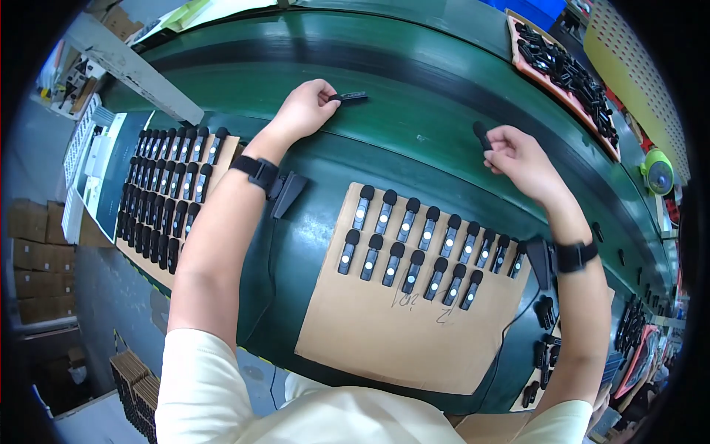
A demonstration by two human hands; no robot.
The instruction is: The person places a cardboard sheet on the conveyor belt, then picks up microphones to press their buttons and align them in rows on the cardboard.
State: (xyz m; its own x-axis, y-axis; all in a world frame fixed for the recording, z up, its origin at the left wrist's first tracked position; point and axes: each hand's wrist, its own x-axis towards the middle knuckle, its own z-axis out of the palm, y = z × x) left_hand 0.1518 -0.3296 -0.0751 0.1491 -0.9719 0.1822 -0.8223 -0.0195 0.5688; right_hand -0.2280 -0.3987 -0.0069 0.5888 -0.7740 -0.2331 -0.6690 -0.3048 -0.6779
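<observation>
Over the green belt, my left hand [305, 109] pinches one end of a small black microphone [353, 96], which points to the right. My right hand [520, 159], farther right, has its fingers closed on another black microphone [482, 136] with a dark rounded tip. Below the hands lies a cardboard sheet [392, 337] bearing two rows of small black microphones [407, 220] with foam tips, most with a pale round spot on the body. Each of my wrists wears a black strap [255, 172] with a dark block attached.
At left, a second cardboard sheet [229, 148] carries several packed rows of similar microphones [177, 177]. A tray [515, 46] heaped with black parts stands at the far right, near a small green fan [657, 172]. A metal post [140, 74] rises at the left, and more black pieces [546, 351] lie beside my right arm.
</observation>
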